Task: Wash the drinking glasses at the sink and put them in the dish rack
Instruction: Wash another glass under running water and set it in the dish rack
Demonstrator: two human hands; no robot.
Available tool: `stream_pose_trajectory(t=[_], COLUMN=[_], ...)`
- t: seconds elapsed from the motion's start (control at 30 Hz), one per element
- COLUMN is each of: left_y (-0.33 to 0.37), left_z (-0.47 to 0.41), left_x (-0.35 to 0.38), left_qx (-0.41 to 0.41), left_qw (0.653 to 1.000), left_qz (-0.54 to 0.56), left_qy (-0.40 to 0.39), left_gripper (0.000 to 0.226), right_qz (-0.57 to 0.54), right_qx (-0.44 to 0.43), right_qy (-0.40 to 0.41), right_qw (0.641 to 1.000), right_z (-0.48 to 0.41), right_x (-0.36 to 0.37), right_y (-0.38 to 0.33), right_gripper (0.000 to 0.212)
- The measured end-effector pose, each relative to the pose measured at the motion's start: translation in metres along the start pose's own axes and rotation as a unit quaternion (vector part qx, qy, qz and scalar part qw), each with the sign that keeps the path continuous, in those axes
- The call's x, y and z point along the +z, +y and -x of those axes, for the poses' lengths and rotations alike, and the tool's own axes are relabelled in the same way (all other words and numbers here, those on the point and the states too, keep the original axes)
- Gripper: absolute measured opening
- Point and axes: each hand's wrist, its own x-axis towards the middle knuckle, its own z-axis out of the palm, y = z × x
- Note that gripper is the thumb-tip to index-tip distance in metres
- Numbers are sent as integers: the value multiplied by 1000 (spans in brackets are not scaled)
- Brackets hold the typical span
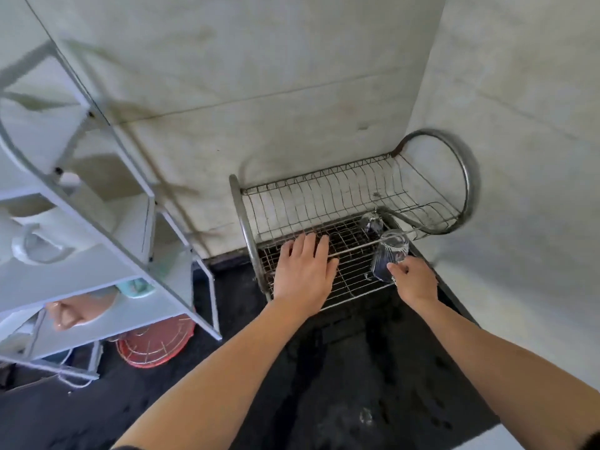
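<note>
Right hand [417,282] holds a clear, tilted, seemingly wet glass [388,259].

We note a white shelf [107,277] at left, a white jug [35,245] on it, a pink bowl [78,311] one tier lower, a red basket [156,347] beneath, a wet black counter [292,384], a pale wall [259,92] behind.

Dark counter [324,368], dish rack [247,235], red basket [156,347]

left hand [303,277]: bare | right hand [417,280]: bare | forearms [227,368]: bare | sleeve edge [593,442]: dark
</note>
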Motion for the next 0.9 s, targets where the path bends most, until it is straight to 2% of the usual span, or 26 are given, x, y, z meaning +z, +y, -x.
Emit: stream_pose_trajectory(t=[0.3,0.4,0.5,0.7,0.73,0.83,0.9], left_y=[5,3,2,2,1,-2,-7], left_z=[-1,-1,0,4,6,20,42], left_x=[22,24,25,15,11,-5,-20], left_qx=[1,9,12,9,9,20,36], left_qw=[990,989,988,994,995,998,997], left_qz=[-51,-61,-63,-46,-41,-18,-1], left_qy=[131,135,139,104,89,60,73], left_gripper=[38,39,39,40,41,44,38], right_qz=[-54,-44,-23,33,46,103,118], right_qx=[-7,-24,-40,14,17,10,-27], right_qy=[-35,-28,-31,-58,-53,-28,-14], right_qw=[998,998,998,998,997,994,993], right_z=[-65,-67,-68,-61,-54,-26,-1], right_x=[31,38,39,30,27,21,20], right_y=[26,36,39,30,27,15,0], right_gripper=[48,41,44,27,29,54,57])
